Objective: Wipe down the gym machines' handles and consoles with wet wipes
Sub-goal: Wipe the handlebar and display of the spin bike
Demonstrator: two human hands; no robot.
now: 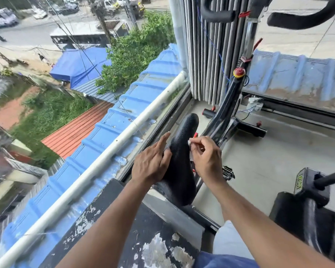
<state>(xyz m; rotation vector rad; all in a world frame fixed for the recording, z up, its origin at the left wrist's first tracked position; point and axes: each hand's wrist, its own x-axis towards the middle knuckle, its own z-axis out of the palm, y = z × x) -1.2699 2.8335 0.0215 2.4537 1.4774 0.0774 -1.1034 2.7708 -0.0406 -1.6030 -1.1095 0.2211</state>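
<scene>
Here, the left hand [151,163] lies on the left side of a black bike saddle [180,157], its fingers mostly straight and spread a little, the forefinger lifted clear of the pebbled surface. The right hand [206,157] has its fingers curled, pinching a small white scrap, seemingly a wipe [190,141], against the saddle's right edge; most of the wipe is hidden behind the fingers, so its shape is hard to make out. The saddle's post and mount are covered by the hands and forearms. Further off, the bike's black frame [223,113] rises to a red knob [239,72], and the handlebars [306,18] are cut off by the top edge. At lower right, another black machine [307,192] is only partly in view. The window [124,84] at left looks down on blue roofing.
</scene>
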